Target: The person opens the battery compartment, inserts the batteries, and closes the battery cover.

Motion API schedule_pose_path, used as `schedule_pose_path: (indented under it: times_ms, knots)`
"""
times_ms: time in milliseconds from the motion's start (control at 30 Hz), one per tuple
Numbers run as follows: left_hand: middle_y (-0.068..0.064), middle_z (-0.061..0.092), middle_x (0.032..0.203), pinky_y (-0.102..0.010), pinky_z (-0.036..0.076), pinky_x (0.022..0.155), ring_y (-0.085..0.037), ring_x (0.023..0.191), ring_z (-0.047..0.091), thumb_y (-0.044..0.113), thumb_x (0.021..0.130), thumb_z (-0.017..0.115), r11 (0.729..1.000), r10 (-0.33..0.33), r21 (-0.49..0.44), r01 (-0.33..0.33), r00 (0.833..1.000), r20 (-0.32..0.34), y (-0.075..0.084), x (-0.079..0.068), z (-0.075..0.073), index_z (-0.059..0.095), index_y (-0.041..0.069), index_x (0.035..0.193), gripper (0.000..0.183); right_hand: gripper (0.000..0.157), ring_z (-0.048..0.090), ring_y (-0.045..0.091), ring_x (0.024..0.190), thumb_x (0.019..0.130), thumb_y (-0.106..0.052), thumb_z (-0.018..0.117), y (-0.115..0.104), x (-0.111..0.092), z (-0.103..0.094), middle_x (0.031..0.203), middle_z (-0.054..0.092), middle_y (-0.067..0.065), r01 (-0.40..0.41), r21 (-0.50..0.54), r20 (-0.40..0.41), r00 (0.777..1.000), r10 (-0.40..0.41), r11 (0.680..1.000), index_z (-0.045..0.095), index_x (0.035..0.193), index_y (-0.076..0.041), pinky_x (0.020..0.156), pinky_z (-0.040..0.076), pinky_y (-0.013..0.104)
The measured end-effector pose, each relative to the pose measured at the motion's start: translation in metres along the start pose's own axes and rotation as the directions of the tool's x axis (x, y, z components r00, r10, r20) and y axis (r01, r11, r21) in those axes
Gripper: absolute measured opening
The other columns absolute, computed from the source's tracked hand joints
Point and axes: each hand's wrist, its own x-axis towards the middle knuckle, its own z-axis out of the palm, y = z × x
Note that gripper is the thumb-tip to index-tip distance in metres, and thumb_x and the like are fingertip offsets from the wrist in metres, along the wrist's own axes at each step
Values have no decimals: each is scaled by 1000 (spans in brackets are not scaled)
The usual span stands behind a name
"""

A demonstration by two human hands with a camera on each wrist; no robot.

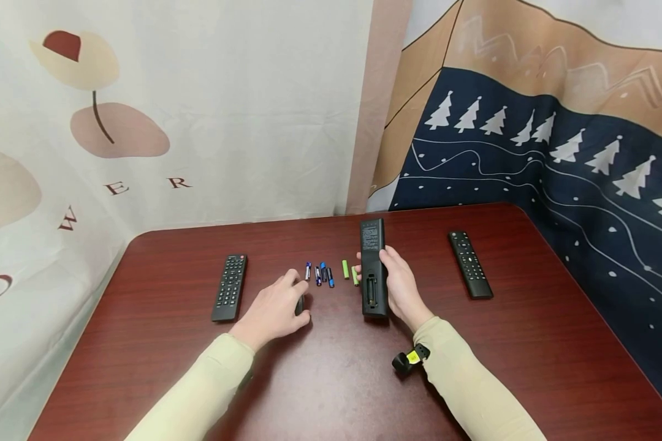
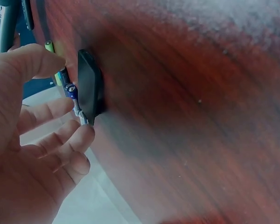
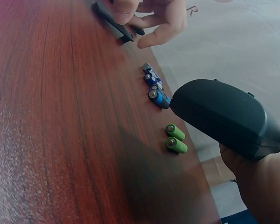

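My right hand (image 1: 401, 285) holds a black remote control (image 1: 372, 245) above the table, its back turned up and its battery compartment (image 1: 371, 291) uncovered. My left hand (image 1: 270, 309) is lowered over a small black battery cover (image 2: 88, 86), with thumb and fingers spread around it. In the head view that hand hides most of the cover. Between the hands lie several blue batteries (image 1: 323, 272) and two green batteries (image 1: 345, 269), the nearer green one partly behind the right hand's fingers. Only the end of the held remote (image 3: 219, 114) shows in the right wrist view.
A second black remote (image 1: 230, 288) lies button side up left of my left hand. Another one (image 1: 471, 264) is at the right, also buttons up. The dark red wooden table (image 1: 331, 392) ends at a pale curtain (image 1: 254, 122) and a navy printed cloth (image 1: 585, 202).
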Motion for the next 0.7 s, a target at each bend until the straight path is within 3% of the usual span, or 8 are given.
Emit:
schedule_pose_path:
  times_ms: [233, 700]
  knots:
    - [-8, 54, 104, -37, 51, 67, -22, 84, 52, 19, 83, 75, 1000, 4, 5, -4, 1000, -16, -3, 5, -2, 67, 6, 104, 26, 48, 67, 28, 102, 114, -27, 24, -1, 0, -1, 153, 41, 32, -5, -9, 3, 1000, 5, 1000, 28, 159, -9, 88, 57, 41]
    - [-8, 54, 105, -36, 49, 68, -23, 88, 51, 16, 83, 73, 1000, 17, -13, -18, 999, -49, -4, 13, -3, 65, 2, 107, 28, 48, 67, 29, 105, 114, -28, 25, -2, -1, -2, 154, 41, 31, -14, -7, 3, 1000, 14, 1000, 28, 159, -10, 88, 58, 41]
